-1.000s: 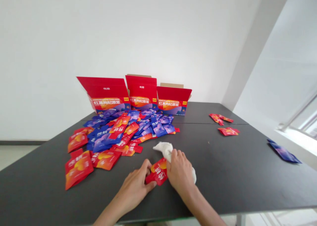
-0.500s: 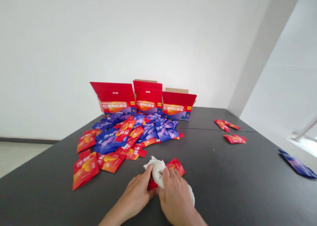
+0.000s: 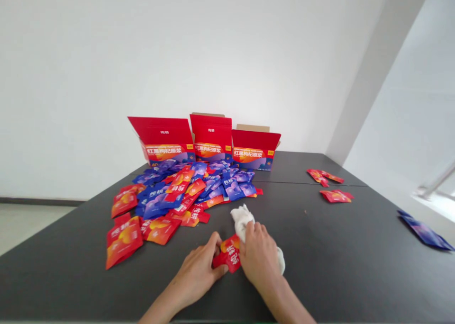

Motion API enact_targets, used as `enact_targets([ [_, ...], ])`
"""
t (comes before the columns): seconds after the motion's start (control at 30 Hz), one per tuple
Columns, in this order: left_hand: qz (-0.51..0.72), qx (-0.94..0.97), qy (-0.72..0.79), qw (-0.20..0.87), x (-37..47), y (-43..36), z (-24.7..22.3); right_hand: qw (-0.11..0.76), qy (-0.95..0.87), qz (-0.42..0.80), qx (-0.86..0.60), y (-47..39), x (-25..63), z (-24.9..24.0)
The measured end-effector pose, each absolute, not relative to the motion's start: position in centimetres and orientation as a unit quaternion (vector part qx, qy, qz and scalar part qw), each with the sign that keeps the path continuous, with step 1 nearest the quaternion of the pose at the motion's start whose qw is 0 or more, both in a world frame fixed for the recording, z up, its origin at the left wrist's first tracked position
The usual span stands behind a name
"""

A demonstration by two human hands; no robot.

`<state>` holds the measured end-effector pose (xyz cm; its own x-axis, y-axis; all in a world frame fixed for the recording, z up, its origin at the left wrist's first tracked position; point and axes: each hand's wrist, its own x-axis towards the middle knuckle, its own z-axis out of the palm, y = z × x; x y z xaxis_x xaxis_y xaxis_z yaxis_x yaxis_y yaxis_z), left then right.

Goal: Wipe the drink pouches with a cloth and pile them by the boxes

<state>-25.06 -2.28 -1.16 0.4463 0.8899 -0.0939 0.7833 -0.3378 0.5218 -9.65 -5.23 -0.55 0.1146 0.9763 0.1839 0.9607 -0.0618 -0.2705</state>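
Observation:
A red pouch (image 3: 231, 253) with white lettering and an orange print lies near the front of the dark table. My left hand (image 3: 201, 272) pinches its left end between thumb and fingers. On the pouch's right side, my right hand (image 3: 261, 254) presses a crumpled white cloth (image 3: 242, 218), fingers closed round it. The cloth sticks out on both sides of that hand. The right end of the pouch is hidden under the cloth and hand.
A heap of blue pouches (image 3: 154, 201) and red pouches (image 3: 124, 238) spreads over the left of the table (image 3: 302, 267). Behind it stand three open red boxes (image 3: 252, 158). Several red pouches (image 3: 336, 196) lie at the right, and dark blue ones (image 3: 424, 230) near the right edge.
My right hand has slid rightward and a little away from me with the cloth, uncovering the middle of the red pouch. My left hand stays at the pouch's left end.

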Motion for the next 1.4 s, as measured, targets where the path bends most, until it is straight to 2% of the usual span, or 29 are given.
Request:
enact_targets([
  [0.1,0.108,0.807,0.525,0.249,-25.1,-2.2,-1.3,0.174,-0.707,0.051,-0.684,-5.5,-10.1,-0.6],
  [0.27,0.114,0.817,0.506,0.255,-25.1,-2.1,-1.6,0.17,-0.651,0.033,-0.739,-5.5,-10.2,-0.4],
  [0.43,0.11,0.808,0.526,0.243,-25.1,-2.0,-1.7,0.169,-0.696,0.064,-0.695,-5.9,-10.5,-0.5],
  [0.6,0.114,0.82,0.499,0.256,-25.0,-2.2,-1.3,0.171,-0.624,0.022,-0.762,-5.3,-9.4,-0.8],
  [0.77,0.112,0.813,0.516,0.243,-24.9,-2.4,-1.1,0.181,-0.678,0.048,-0.71,-6.2,-10.3,-1.2],
  [0.9,0.108,0.817,0.51,0.247,-25.0,-2.2,-1.3,0.171,-0.639,0.027,-0.749,-6.1,-10.0,-0.9],
  [1.07,0.112,0.815,0.518,0.234,-25.0,-2.2,-1.6,0.173,-0.699,0.045,-0.693,-6.2,-9.9,-1.1],
  [1.2,0.117,0.82,0.5,0.252,-25.0,-2.2,-1.6,0.162,-0.644,0.023,-0.747,-6.1,-9.5,-1.0],
  [1.4,0.113,0.815,0.513,0.246,-25.0,-2.2,-1.5,0.176,-0.688,0.051,-0.702,-6.5,-10.1,-0.9],
])
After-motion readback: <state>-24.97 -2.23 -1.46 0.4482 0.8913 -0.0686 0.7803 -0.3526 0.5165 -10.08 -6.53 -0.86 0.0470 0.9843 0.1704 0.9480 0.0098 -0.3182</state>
